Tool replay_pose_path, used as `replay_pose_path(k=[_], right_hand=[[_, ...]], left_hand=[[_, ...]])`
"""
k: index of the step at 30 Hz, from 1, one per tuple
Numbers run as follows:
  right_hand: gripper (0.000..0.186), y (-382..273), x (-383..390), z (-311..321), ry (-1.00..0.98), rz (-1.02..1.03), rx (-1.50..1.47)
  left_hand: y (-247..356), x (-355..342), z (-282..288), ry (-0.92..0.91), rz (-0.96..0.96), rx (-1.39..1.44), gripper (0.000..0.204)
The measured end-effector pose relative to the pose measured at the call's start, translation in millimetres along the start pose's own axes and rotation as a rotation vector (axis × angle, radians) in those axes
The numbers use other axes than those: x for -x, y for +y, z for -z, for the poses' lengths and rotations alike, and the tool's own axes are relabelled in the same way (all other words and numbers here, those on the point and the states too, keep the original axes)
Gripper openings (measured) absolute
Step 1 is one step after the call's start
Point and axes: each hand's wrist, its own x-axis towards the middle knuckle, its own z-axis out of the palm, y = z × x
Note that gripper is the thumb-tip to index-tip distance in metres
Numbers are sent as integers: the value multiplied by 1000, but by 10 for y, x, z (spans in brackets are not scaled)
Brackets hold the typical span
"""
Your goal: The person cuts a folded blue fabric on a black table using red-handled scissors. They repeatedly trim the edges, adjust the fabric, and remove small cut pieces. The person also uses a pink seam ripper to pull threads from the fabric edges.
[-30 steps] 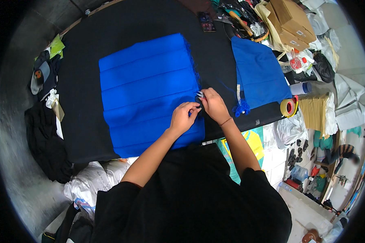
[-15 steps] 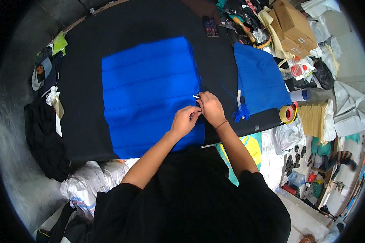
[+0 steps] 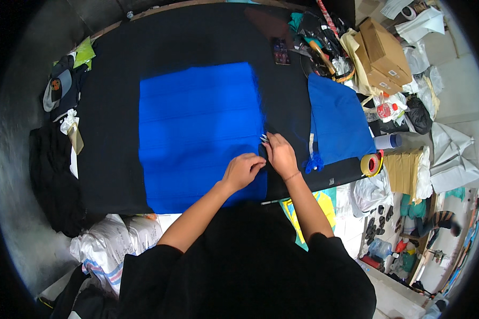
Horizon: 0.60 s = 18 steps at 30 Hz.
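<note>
A bright blue cloth (image 3: 197, 119) with faint crosswise lines lies flat on the black-covered table, its right edge frayed. At that edge my left hand (image 3: 241, 171) is closed, thumb and fingertips pinched together on the cloth's edge; any thread between them is too small to see. Just beyond and to the right, my right hand (image 3: 282, 156) closes around a small two-pronged metal tool (image 3: 264, 138). The tool's bright tips point toward the frayed edge, slightly apart, and the grip hides its rest.
Right of my hands lie a darker blue cloth piece (image 3: 339, 119) and a tuft of blue thread (image 3: 314, 161). A phone (image 3: 281, 51), tape roll (image 3: 370, 165) and cardboard boxes (image 3: 384, 50) stand farther right. Black clothing (image 3: 56, 178) hangs at the left edge.
My fingertips, close together before, are now a little farther apart, the right hand beyond the left. The tool's prongs show more clearly. The whole view has shifted slightly.
</note>
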Motion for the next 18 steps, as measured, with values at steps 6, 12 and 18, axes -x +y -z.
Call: replay_pose_path(k=[6, 12, 18], right_hand=[[30, 158, 338, 77, 1, -154, -22], [30, -3, 164, 30, 30, 17, 68], [24, -102, 9, 37, 41, 88, 39]], left_hand=[[62, 31, 46, -16, -9, -28, 14], [109, -30, 98, -58, 6, -45, 15], [91, -26, 109, -61, 13, -34, 15]])
